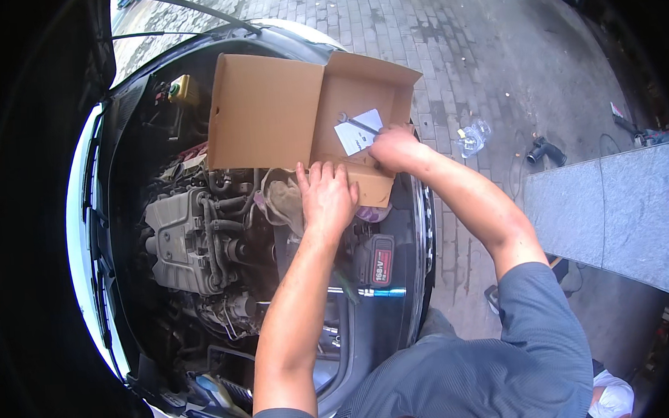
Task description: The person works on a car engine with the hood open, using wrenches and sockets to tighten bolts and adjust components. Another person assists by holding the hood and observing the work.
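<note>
Left hand [326, 196] spread on box [265, 110], right hand [397, 148] possibly gripping wrench [356, 123], paper [352, 138] beneath, engine [179, 241] nearby

left fingers [317, 172]: on cardboard box [358, 90] | right fingers [379, 152]: at wrench [356, 123]

The boldest print I see is on the label [383, 265] of a dark battery pack [363, 260]: large pale characters, digits and letters together, run lengthwise beside a red patch, with finer print too small for me to read. In the cardboard box [266, 110], a white sheet [352, 141] bears small dark print, which I cannot make out.
</note>
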Tool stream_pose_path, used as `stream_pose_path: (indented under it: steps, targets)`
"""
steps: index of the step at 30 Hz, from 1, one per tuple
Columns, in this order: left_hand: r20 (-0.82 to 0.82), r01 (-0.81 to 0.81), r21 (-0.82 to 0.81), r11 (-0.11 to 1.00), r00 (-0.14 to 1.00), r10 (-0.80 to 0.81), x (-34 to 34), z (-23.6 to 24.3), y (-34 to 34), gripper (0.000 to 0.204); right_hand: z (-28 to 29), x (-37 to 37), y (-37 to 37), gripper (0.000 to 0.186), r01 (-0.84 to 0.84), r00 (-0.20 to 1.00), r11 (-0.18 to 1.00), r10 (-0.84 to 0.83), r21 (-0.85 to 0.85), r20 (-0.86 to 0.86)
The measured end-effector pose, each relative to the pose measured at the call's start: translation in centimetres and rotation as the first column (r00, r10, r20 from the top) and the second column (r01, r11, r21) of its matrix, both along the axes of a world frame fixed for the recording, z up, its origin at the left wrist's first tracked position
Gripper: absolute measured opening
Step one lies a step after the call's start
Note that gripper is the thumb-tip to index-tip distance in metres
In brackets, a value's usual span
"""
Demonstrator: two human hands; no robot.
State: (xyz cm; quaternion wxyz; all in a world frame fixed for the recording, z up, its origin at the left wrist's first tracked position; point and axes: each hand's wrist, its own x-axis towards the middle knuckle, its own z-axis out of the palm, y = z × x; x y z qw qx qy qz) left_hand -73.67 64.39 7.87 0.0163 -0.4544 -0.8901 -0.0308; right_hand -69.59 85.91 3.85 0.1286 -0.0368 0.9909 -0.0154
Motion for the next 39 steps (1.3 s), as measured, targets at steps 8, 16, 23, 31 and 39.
stream_pose_path:
  steps: [8,16,23,31,39]
  targets:
    - [0.068,0.028,0.039,0.999,0.997,-0.031,-1.3,0.6,0.2,0.045,-1.8,-2.3,0.1,0.017,-0.193,0.977,0.979,0.185,0.069,0.105]
    - [0.102,0.051,0.061,0.997,0.993,-0.057,-1.3,1.4,0.7,0.046,-2.4,-2.6,0.5,0.016,-0.151,0.97,0.988,0.139,0.046,0.197]
    - [0.148,0.09,0.093,0.992,0.984,-0.103,-1.2,1.5,0.7,0.046,-1.7,-1.7,1.0,0.019,0.003,0.969,0.996,0.02,-0.092,0.247]
    - [0.165,0.103,0.088,0.991,0.979,-0.117,-1.3,1.2,0.9,0.045,-4.1,-2.2,1.9,0.025,0.008,0.902,0.976,0.088,-0.22,0.423]
    - [0.191,0.06,0.074,0.995,0.979,-0.074,-1.0,1.8,0.5,0.045,-3.8,-2.2,1.5,0.021,-0.136,0.912,0.978,0.185,-0.156,0.366]
